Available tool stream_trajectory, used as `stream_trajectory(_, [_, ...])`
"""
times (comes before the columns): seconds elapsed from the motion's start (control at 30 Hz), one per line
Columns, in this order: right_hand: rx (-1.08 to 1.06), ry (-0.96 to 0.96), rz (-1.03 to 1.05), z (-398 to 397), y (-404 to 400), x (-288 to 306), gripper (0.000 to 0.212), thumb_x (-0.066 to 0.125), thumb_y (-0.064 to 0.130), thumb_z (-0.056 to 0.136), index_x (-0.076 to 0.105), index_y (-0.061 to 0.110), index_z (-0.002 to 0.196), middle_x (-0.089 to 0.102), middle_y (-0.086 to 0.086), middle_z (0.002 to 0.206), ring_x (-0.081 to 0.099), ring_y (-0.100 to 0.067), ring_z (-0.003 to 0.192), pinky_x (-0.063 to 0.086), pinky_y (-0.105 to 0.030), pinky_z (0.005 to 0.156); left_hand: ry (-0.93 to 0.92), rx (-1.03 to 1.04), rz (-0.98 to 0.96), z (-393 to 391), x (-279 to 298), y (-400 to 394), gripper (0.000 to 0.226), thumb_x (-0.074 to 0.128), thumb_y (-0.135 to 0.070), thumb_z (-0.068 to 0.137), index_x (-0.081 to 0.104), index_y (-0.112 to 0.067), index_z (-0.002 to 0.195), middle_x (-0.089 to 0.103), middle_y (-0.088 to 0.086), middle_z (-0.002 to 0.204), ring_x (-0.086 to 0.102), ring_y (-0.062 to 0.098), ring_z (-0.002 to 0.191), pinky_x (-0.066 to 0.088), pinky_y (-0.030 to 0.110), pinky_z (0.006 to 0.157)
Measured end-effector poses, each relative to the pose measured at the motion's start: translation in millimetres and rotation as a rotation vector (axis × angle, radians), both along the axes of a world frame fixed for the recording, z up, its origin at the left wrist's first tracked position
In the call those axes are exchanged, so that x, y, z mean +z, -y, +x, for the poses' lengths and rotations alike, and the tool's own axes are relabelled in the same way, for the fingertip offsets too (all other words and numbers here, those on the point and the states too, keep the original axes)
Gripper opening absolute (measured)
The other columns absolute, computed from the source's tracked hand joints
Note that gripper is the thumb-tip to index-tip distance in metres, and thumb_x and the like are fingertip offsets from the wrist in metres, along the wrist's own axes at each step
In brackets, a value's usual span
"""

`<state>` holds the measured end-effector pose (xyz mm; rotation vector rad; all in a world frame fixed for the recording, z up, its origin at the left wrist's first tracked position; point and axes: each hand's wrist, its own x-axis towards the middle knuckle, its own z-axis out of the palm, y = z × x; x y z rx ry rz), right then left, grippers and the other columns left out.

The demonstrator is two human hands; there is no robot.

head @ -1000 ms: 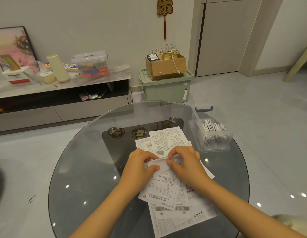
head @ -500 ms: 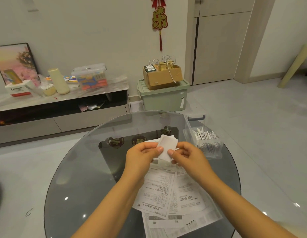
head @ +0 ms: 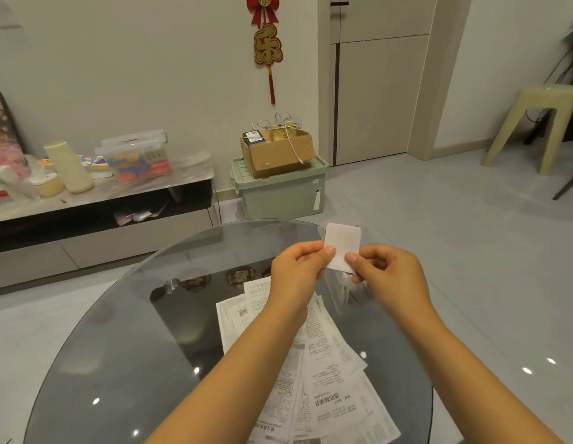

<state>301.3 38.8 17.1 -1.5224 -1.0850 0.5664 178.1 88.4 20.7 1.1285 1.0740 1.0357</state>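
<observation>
Small white folded paper slip point(head: 342, 243), upright, pinched at lower edge by fingers of left hand point(head: 294, 277) and right hand point(head: 391, 277); loose white printed paper sheets point(head: 326, 363) at 6 o'clock below it on round grey glass desk point(head: 134, 331).

- Pinching the left edge of a folded paper slip point(head: 342, 241) with the left hand point(head: 294, 274), between thumb and curled fingers.
- Pinching its lower right edge likewise with the right hand point(head: 387, 277).
- Reaching both bare forearms forward, converging.

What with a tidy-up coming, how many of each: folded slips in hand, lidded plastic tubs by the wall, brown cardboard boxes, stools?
Folded slip, pinched by left hand and right hand: 1
Lidded plastic tubs, clear tub and green tub: 2
Brown cardboard box: 1
Stool: 1
Total: 5
</observation>
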Motion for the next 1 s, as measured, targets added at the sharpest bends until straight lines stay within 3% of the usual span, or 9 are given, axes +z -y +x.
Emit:
stream_trajectory(0.13, [-0.093, 0.146, 0.003, 18, -5, 2, 0.004, 0.066, 0.020, 0.085, 0.069, 0.019, 0.085, 0.068, 0.005, 0.070, 0.063, -0.005, 0.060, 0.045, -0.015, 0.056, -0.082, -0.084, 0.083, 16, 2, -13, 0.010, 0.068, -0.016, 0.085, 0.068, -0.016, 0.095, 0.071, -0.002, 0.083, 0.065, 0.002, 0.069, 0.050, 0.012, 0.062])
stream_trajectory(0.23, [-0.176, 0.292, 0.003, 31, -7, 3, 0.009, 0.062, 0.017, 0.088, 0.069, 0.019, 0.093, 0.065, 0.006, 0.075, 0.059, -0.004, 0.068, 0.044, -0.016, 0.060, -0.270, -0.149, 0.296, 24, 0, -23, 0.007, 0.063, -0.015, 0.089, 0.068, -0.018, 0.091, 0.070, -0.002, 0.086, 0.066, 0.004, 0.078, 0.049, 0.013, 0.068])
stream_trajectory(0.33, [-0.258, 0.412, -0.013, 42, -9, 2, 0.014, 0.059, 0.013, 0.088, 0.070, 0.012, 0.096, 0.068, -0.002, 0.085, 0.059, -0.014, 0.073, 0.047, -0.026, 0.067, -0.565, -0.301, 0.540, 30, -5, -32, 0.020, 0.053, -0.017, 0.092, 0.070, -0.023, 0.101, 0.068, -0.011, 0.099, 0.059, 0.000, 0.091, 0.042, 0.013, 0.081])
stream_trajectory(0.43, [-0.293, 0.470, -0.059, 48, -10, -1, 0.014, 0.058, 0.012, 0.087, 0.070, 0.010, 0.093, 0.066, -0.004, 0.085, 0.058, -0.018, 0.074, 0.043, -0.026, 0.065, -0.848, -0.510, 0.770, 36, -7, -38, 0.029, 0.045, -0.020, 0.094, 0.066, -0.025, 0.113, 0.063, -0.010, 0.120, 0.049, 0.006, 0.115, 0.021, 0.027, 0.105])
stream_trajectory(0.53, [-0.287, 0.485, -0.114, 48, -12, -4, 0.013, 0.059, 0.010, 0.085, 0.069, 0.009, 0.095, 0.065, -0.003, 0.078, 0.057, -0.018, 0.071, 0.041, -0.024, 0.063, -0.994, -0.675, 0.901, 45, -10, -41, 0.039, 0.033, -0.025, 0.092, 0.065, -0.024, 0.115, 0.063, -0.006, 0.118, 0.046, 0.011, 0.113, 0.016, 0.031, 0.104])
stream_trajectory(0.63, [-0.292, 0.480, -0.150, 46, -12, -5, 0.014, 0.060, 0.010, 0.084, 0.063, 0.012, 0.098, 0.061, -0.001, 0.075, 0.056, -0.016, 0.068, 0.038, -0.021, 0.056, -1.062, -0.757, 0.973, 51, -16, -43, 0.053, 0.021, -0.030, 0.081, 0.066, -0.021, 0.108, 0.064, -0.005, 0.109, 0.047, 0.013, 0.103, 0.024, 0.036, 0.098])
stream_trajectory(0.77, [-0.309, 0.574, -0.192, 45, -14, -6, 0.010, 0.059, 0.010, 0.085, 0.060, 0.012, 0.094, 0.061, -0.003, 0.079, 0.054, -0.018, 0.068, 0.035, -0.020, 0.052, -1.054, -0.768, 1.040, 51, -19, -47, 0.053, 0.020, -0.030, 0.082, 0.065, -0.021, 0.108, 0.062, -0.006, 0.109, 0.044, 0.009, 0.099, 0.022, 0.033, 0.097])
stream_trajectory(1.0, [-0.307, 0.761, -0.312, 36, -22, -9, 0.014, 0.053, 0.012, 0.087, 0.066, 0.011, 0.091, 0.062, -0.009, 0.090, 0.054, -0.025, 0.075, 0.036, -0.027, 0.059, -1.058, -0.724, 1.033, 40, -26, -48, 0.055, 0.019, -0.031, 0.082, 0.065, -0.017, 0.107, 0.060, -0.002, 0.109, 0.041, 0.010, 0.099, 0.018, 0.029, 0.098])
